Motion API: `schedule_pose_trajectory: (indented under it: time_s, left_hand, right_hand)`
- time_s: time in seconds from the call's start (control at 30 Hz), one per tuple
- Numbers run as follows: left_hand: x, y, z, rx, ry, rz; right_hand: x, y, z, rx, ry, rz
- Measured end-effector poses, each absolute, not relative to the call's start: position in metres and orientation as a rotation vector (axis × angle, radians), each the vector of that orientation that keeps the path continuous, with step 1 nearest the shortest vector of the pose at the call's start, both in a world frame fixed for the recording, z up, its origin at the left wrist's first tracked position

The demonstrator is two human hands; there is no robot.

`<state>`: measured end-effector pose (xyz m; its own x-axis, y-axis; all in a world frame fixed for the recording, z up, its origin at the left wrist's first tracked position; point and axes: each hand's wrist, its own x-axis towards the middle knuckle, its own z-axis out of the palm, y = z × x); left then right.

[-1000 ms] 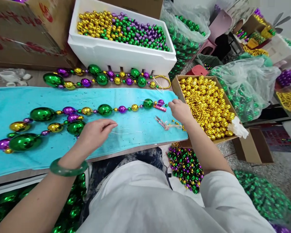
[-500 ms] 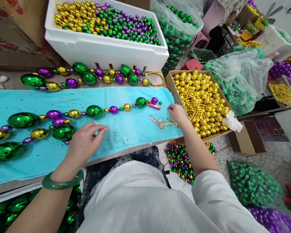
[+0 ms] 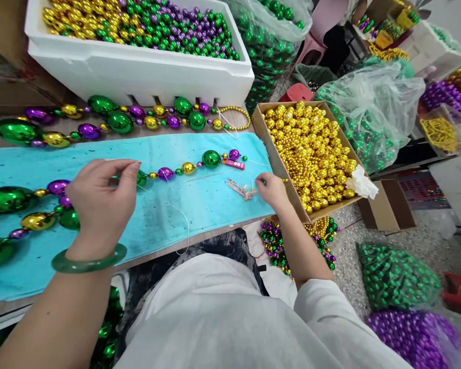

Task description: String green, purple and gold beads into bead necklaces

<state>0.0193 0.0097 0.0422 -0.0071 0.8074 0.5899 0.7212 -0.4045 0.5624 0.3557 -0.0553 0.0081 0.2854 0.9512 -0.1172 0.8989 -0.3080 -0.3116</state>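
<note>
My left hand [image 3: 103, 197], with a green bangle [image 3: 88, 261] at the wrist, is raised over the blue cloth, thumb and forefinger pinched on what looks like white thread. Below it, loose thread [image 3: 186, 220] curls across the cloth. My right hand [image 3: 271, 189] is closed, fingertips together beside a pinkish clip-like piece [image 3: 238, 188]; what it pinches is too small to make out. Between the hands runs a bead strand with a purple bead [image 3: 165, 173] and a green bead [image 3: 211, 159], partly hidden by my left hand. A small pink packet [image 3: 234, 164] touches its right end.
A finished-looking bead strand [image 3: 120, 123] lies behind the cloth [image 3: 215, 200]. Behind it stands a white foam box [image 3: 138, 66] of mixed beads. At right are a cardboard box [image 3: 259, 115] of gold beads and a clear bag [image 3: 372, 107] of green beads.
My left hand has moved up and left and now covers part of the bead strand. My right hand has come down towards the clip-like piece. The whole view has shifted slightly.
</note>
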Motion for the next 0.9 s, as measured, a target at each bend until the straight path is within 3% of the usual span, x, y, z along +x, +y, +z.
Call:
schedule_pose_trajectory:
  time_s: [0.17,0.3,0.57,0.63,0.77,0.9]
  left_hand:
    - [0.006,0.015,0.005,2.408,1.823,0.905]
    - [0.011,0.0,0.008,2.536,1.828,0.908]
    - [0.052,-0.017,0.014,2.557,1.427,0.916]
    - [0.063,-0.022,0.006,2.566,1.31,0.843]
    - [0.069,-0.03,-0.006,2.557,1.222,0.754]
    - [0.068,-0.032,-0.01,2.526,1.24,0.692]
  right_hand:
    - [0.304,-0.059,-0.007,-2.415,-1.858,0.276]
    - [0.295,-0.056,-0.009,-2.358,-1.836,0.288]
    - [0.326,-0.044,0.012,-1.959,-1.658,1.161]
    - [0.336,-0.043,0.01,-2.033,-1.719,1.073]
    - [0.361,-0.049,0.001,-2.253,-1.665,0.545]
    - [0.367,-0.063,-0.009,-2.08,-1.953,0.543]
